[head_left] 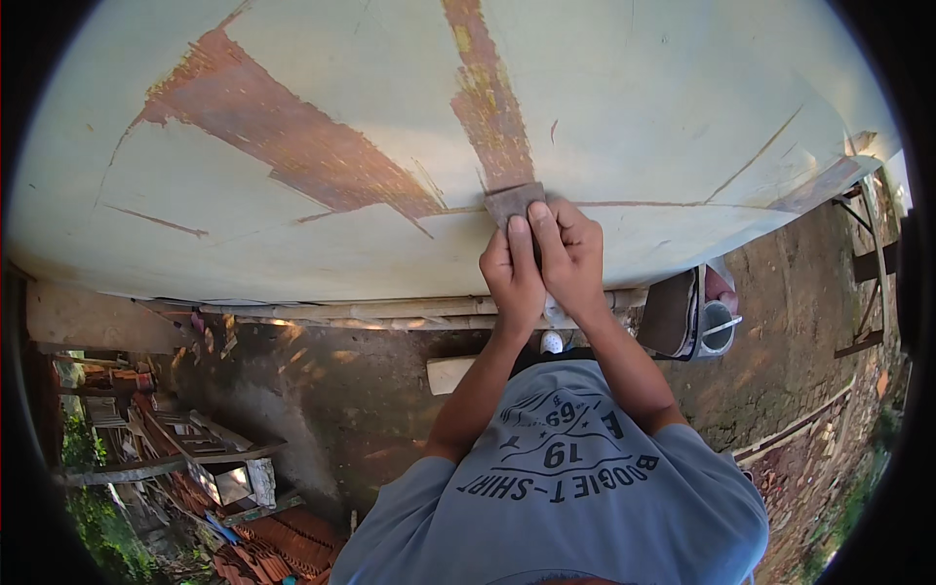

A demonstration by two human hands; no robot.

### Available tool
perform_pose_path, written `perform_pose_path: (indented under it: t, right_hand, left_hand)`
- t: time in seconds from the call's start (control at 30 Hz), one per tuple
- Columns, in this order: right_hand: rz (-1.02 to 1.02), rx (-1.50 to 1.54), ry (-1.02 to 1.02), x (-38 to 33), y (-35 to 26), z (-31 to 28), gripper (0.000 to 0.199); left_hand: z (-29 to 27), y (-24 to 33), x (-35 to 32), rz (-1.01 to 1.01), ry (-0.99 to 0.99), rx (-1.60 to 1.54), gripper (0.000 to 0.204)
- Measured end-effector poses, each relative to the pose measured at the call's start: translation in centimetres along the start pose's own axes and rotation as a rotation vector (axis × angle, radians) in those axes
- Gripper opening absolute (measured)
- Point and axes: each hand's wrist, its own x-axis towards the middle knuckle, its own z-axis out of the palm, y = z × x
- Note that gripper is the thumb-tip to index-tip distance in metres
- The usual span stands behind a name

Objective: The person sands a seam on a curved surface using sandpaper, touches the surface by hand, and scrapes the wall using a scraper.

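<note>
Sandpaper piece (514,203) at frame centre, flat against pale painted hull (292,244), directly above fingertips. Left hand (514,276), right hand (570,258) side by side, both pressing it; bare reddish strip (490,107) runs upward.

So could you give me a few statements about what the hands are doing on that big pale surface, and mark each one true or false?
1. Both hands press one small grey-brown sanding block against the pale painted surface. True: the left hand and the right hand sit side by side on it.
2. The block lies at the lower end of a strip worn down to reddish brown. True.
3. The pale surface is evenly painted all over. False: a second large bare patch shows to the left.
4. The right hand holds a paintbrush. False: it rests on the block.
5. A grey bucket stands on the ground to the right. True.
</note>
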Motion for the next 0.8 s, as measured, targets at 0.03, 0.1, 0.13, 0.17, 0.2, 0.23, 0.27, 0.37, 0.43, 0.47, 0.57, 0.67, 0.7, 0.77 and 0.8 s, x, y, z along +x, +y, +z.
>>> perform_pose_path:
  t: [0.03,0.1,0.13,0.17,0.2,0.23,0.27,0.37,0.43,0.47,0.57,0.67,0.7,0.77,0.8]
  right_hand:
    - [-0.012,0.044,-0.032,0.7,-0.7,0.2,0.029]
    - [0.014,0.049,-0.049,-0.2,0.2,0.1,0.029]
    - [0.011,0.013,-0.025,-0.7,1.1,-0.1,0.030]
    - [0.008,-0.022,-0.001,-1.0,2.0,-0.2,0.030]
    - [-0.005,-0.011,0.035,-1.3,1.6,0.0,0.032]
    - [-0.002,-0.012,0.039,-0.8,1.3,0.0,0.032]
    - [-0.032,-0.006,0.027,0.1,1.0,-0.3,0.032]
    - [-0.012,0.040,-0.019,0.0,-0.8,0.1,0.032]
    - [0.005,0.074,-0.008,-0.6,1.3,0.2,0.033]
    - [0.023,0.049,0.024,-1.0,2.4,0.1,0.033]
    - [-0.030,0.001,0.033,-0.6,2.2,-0.2,0.033]
    - [0.005,0.101,-0.004,0.0,-0.9,0.7,0.032]
    - [-0.004,0.102,-0.012,0.0,-0.2,0.7,0.032]
    - [0.015,-0.011,0.024,-0.9,2.1,0.3,0.032]
    - [-0.005,0.014,0.038,-1.0,1.9,0.3,0.033]
  left_hand:
    - [-0.3,0.4,0.5,-0.018,-0.034,-0.044,0.034]
    - [-1.0,-0.3,-0.3,-0.047,-0.047,-0.045,0.034]
    - [-0.7,-0.9,-0.9,-0.031,-0.008,0.003,0.036]
    - [-0.1,-1.4,-1.2,-0.017,0.030,0.051,0.037]
    - [0.9,-1.1,-1.3,0.047,0.088,0.031,0.039]
    - [0.9,-0.8,-0.8,0.043,0.084,0.031,0.039]
    - [0.6,-0.5,0.0,0.031,0.018,0.039,0.038]
    - [-0.3,1.0,-0.1,-0.022,-0.033,-0.011,0.037]
    - [-0.2,0.2,-0.5,-0.019,-0.003,0.003,0.037]
    - [0.0,-1.0,-1.0,-0.037,0.016,0.015,0.037]
    - [0.3,-1.2,-0.7,0.020,0.016,0.071,0.037]
    - [-1.2,0.7,-0.6,-0.051,-0.034,0.035,0.037]
    - [-1.2,0.7,0.1,-0.056,-0.044,0.002,0.038]
    - [-0.3,-0.5,-0.4,-0.028,-0.021,0.022,0.038]
    - [0.2,-0.8,-0.7,-0.009,0.021,0.038,0.038]
